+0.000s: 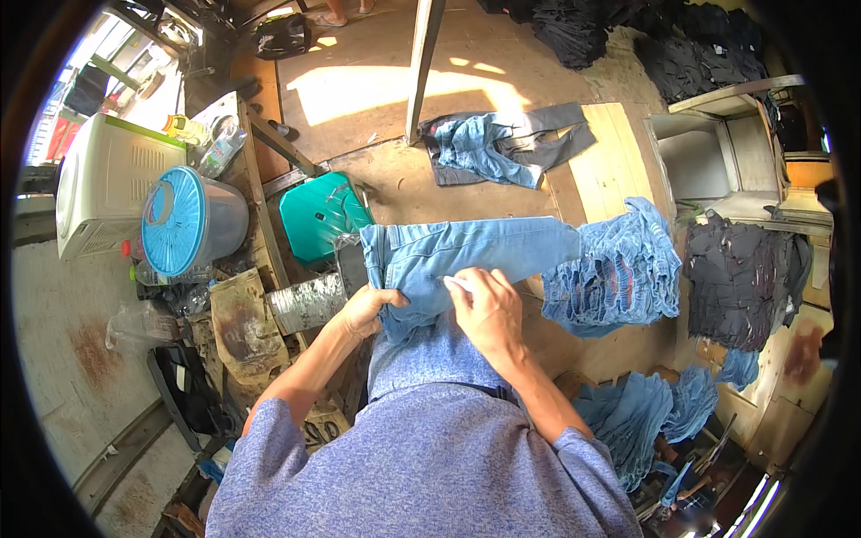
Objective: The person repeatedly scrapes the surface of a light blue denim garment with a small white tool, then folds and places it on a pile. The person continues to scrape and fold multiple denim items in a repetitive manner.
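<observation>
A pair of light blue jeans [493, 244] lies stretched sideways in front of me, its waist end at the left and its legs running right. My left hand [366, 309] grips the jeans near the waist, thumb on top of the cloth. Pinched in my right hand [491, 314] is a small white piece [457, 283], perhaps chalk, held against or just above the denim; contact cannot be made out. Right of the jeans' leg end sits a bunched stack of blue jeans [614, 273].
A teal plastic stool [325, 217] stands left of the jeans. Further left are a clear tub with a blue lid [172, 220] and a white appliance [112, 184]. A metal post [425, 67] rises ahead. Trousers [484, 148] lie on the floor; dark garment stacks [749, 278] are right.
</observation>
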{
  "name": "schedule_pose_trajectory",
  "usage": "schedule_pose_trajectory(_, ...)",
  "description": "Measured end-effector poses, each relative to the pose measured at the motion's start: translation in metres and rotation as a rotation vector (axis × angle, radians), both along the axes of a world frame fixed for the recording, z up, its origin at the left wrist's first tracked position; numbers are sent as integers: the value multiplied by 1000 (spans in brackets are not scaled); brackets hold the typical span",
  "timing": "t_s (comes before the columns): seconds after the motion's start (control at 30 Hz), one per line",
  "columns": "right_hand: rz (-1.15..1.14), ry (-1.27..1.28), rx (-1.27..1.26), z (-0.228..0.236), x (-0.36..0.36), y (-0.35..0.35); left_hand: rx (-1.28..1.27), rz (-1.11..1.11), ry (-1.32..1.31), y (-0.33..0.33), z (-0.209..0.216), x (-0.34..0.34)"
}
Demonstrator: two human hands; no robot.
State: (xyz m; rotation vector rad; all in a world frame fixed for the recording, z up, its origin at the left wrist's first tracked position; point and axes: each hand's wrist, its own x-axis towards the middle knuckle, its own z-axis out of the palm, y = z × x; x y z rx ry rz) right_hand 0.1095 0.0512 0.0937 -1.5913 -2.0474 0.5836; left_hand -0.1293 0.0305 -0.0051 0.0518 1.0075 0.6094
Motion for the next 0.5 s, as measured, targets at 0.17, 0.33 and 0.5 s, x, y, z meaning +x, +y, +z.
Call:
schedule_pose_trajectory(0.17, 42, -184, 53, 2, -17, 4, 12, 3, 19, -2, 7, 1)
schedule_pose_trajectory(0.33, -9, -81, 72, -1, -5, 9, 21, 29, -56, -4, 5, 3)
schedule_pose_trajectory(0.5, -60, -347, 87, -4, -4, 9, 31, 23, -33, -4, 1, 3)
